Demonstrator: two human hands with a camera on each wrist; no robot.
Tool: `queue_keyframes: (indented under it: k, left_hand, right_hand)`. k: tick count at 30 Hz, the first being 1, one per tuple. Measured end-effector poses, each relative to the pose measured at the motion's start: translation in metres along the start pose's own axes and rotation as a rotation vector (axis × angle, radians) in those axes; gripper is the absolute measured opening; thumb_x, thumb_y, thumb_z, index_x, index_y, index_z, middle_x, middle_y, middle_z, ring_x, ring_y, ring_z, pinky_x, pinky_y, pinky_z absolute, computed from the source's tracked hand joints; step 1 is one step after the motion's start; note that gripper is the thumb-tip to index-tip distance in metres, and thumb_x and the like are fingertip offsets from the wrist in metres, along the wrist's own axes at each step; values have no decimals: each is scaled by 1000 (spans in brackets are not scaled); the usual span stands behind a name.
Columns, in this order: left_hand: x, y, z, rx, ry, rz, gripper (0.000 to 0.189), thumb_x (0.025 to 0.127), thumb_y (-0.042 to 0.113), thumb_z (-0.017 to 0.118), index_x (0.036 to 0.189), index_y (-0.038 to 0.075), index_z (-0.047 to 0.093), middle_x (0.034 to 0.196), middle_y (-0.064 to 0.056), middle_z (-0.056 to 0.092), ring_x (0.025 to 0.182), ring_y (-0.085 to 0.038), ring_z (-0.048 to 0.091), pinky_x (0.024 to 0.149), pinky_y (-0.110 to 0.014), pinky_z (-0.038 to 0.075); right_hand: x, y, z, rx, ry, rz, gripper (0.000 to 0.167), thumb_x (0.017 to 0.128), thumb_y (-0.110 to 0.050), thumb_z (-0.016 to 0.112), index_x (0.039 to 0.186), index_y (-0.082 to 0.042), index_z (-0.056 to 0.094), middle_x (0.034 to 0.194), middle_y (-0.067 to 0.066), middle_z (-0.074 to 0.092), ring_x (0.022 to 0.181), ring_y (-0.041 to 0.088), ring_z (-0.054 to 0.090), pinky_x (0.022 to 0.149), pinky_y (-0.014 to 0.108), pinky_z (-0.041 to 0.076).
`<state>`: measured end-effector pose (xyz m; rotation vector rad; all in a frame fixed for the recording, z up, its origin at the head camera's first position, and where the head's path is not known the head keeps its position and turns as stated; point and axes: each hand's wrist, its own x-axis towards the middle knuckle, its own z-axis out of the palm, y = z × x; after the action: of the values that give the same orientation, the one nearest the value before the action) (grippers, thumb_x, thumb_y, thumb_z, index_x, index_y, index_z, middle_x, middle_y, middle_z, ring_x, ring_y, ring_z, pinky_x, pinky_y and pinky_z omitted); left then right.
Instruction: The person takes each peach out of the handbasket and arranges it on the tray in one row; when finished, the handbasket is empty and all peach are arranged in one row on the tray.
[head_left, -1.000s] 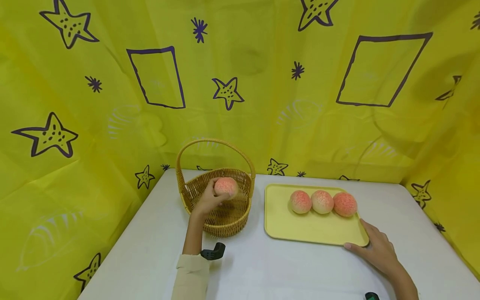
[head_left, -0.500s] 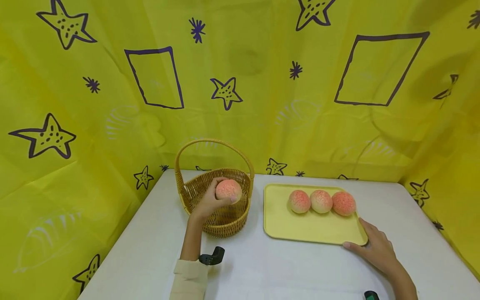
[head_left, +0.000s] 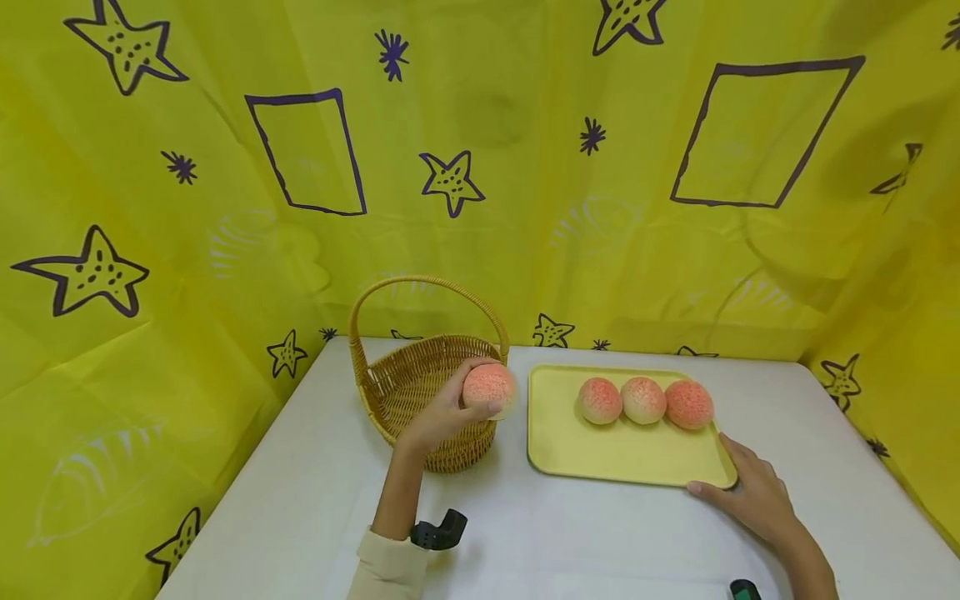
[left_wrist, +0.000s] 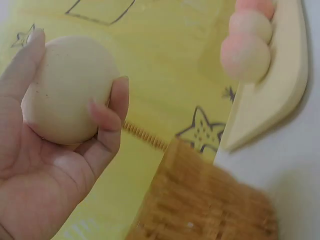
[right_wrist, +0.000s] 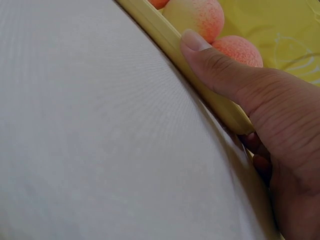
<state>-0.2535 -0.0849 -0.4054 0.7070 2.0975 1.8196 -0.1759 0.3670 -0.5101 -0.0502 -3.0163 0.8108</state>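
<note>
My left hand (head_left: 438, 417) grips a pink-and-cream peach (head_left: 491, 388) above the right rim of a wicker basket (head_left: 459, 458). In the left wrist view, the fingers curl round the peach's pale underside (left_wrist: 70, 90). At the right, my right hand (head_left: 757, 496) holds the near right corner of a yellow tray (head_left: 600, 454). Its thumb (right_wrist: 220, 67) lies over the tray's rim in the right wrist view, while the other fingers are partly hidden around the corner. Three peaches sit in a row on the tray, the left one (head_left: 600, 401), the middle one (head_left: 643, 400) and the right one (head_left: 690, 405).
A tall arched handle (head_left: 431, 279) rises from the basket. Both containers stand on a white table (head_left: 570, 533), with a narrow gap between them. Yellow cloth (head_left: 510, 250) printed with starfish surrounds the table at the back and sides. A dark wrist device (head_left: 440, 531) sits by the left sleeve.
My left hand has carried the peach rightward, from over the basket's inside to its right rim. The right hand, tray and three other peaches have stayed in place.
</note>
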Motion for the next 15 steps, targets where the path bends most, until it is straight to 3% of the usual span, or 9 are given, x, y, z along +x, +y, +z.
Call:
queue_keyframes:
  k: [4,8,15]
  left_hand:
    - [5,2,14,-12,-70,18,68,91,13,67,146,32,31,146,-9,36,112,-32,57,91,-42,53]
    - [12,-2,26,13,-98,56,76,88,9,71,149,31,30,149,-7,36,122,-25,51,97,-36,50]
    - [21,-14,54,14,-2,-6,72,78,14,79,139,28,44,138,-7,48,111,-20,57,91,-35,52]
  right_hand:
    - [0,0,1,9,2,-1,105,86,-56,65,154,2,10,146,41,24,124,61,28,92,76,25]
    - [-1,0,1,16,7,0,105,86,-56,66,155,1,9,146,41,24,124,61,28,91,76,24]
    - [-2,1,0,18,13,-9,104,86,-55,65,155,1,10,146,41,24,124,61,27,91,76,24]
